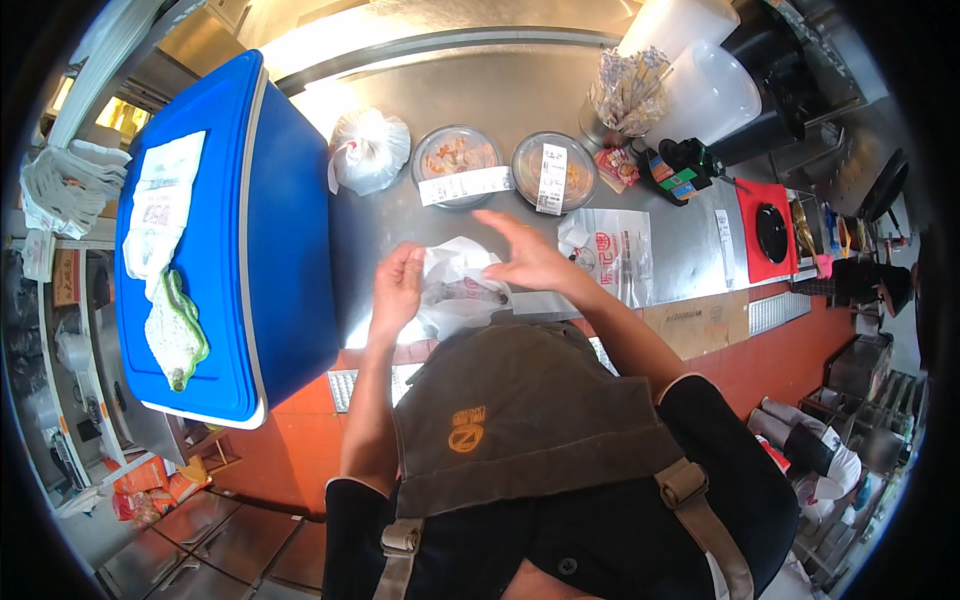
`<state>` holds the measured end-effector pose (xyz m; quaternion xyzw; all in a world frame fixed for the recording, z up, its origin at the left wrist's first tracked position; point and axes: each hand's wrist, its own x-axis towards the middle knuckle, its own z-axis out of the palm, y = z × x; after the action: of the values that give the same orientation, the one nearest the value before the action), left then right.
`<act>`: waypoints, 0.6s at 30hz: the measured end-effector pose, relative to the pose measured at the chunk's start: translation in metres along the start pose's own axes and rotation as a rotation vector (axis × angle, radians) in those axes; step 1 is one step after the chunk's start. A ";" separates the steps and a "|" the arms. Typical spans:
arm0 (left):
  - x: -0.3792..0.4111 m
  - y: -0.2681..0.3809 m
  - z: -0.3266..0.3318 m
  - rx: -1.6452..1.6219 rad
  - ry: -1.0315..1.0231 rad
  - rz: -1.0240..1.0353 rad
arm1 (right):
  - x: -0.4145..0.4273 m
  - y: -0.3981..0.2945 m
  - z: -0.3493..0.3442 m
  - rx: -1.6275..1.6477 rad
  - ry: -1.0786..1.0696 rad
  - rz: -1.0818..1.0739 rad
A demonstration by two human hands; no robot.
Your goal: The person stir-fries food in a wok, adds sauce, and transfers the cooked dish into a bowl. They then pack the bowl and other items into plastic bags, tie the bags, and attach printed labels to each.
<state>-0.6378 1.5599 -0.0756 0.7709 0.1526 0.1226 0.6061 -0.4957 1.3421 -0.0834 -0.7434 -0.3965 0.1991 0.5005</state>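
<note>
My left hand (pixel 399 283) pinches the edge of a white translucent plastic bag (pixel 463 294) that bears red print. The bag hangs in front of my apron at the counter's near edge. My right hand (pixel 529 253) is on the bag's other side, thumb at its rim, fingers spread and pointing to the left. Just beyond the hands stand two round lidded takeaway bowls, the left bowl (pixel 456 154) and the right bowl (pixel 574 174), each with a white printed label on its lid. A knotted plastic bag (pixel 369 151) sits left of them. Flat printed bags (pixel 616 251) lie to the right.
A large blue lidded box (pixel 289 247) stands close on the left, with a bag and a green-edged cloth (pixel 174 330) on top. Behind right are a canister of wrapped chopsticks (pixel 626 97), stacked plastic lids (pixel 705 90) and a black device (pixel 679 169). People stand farther right.
</note>
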 end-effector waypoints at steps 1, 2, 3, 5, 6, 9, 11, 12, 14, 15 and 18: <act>0.003 0.014 0.005 -0.005 -0.031 0.024 | 0.011 -0.020 0.008 -0.072 0.016 -0.115; 0.008 0.027 0.012 -0.017 -0.071 0.052 | 0.020 -0.022 0.018 -0.074 -0.039 -0.045; 0.011 0.036 0.015 -0.025 -0.104 0.078 | 0.032 -0.019 0.026 -0.073 -0.098 0.020; 0.013 0.038 0.008 0.225 -0.149 0.050 | 0.040 -0.006 0.028 0.104 -0.114 0.141; 0.013 0.035 0.000 0.483 -0.109 0.125 | 0.041 0.003 0.026 0.279 -0.080 0.193; 0.018 -0.031 -0.047 0.919 0.153 0.085 | 0.026 -0.005 0.008 0.499 -0.138 0.314; 0.014 -0.086 -0.083 0.753 0.303 -0.173 | 0.007 -0.011 0.003 0.520 -0.252 0.351; 0.014 -0.086 -0.086 0.328 0.279 -0.320 | 0.004 0.007 0.000 0.302 -0.322 0.323; 0.001 -0.084 -0.085 -0.541 0.199 -0.585 | -0.005 0.071 0.002 -0.140 -0.455 0.272; -0.006 -0.079 -0.078 -0.687 0.118 -0.521 | -0.008 0.104 0.000 0.019 -0.377 0.392; -0.035 -0.079 -0.070 -0.989 -0.079 -0.381 | -0.007 0.133 0.005 0.752 -0.111 0.678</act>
<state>-0.7027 1.6265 -0.1360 0.3556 0.1910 0.0384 0.9141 -0.4513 1.3151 -0.2056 -0.5872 -0.0597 0.5185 0.6187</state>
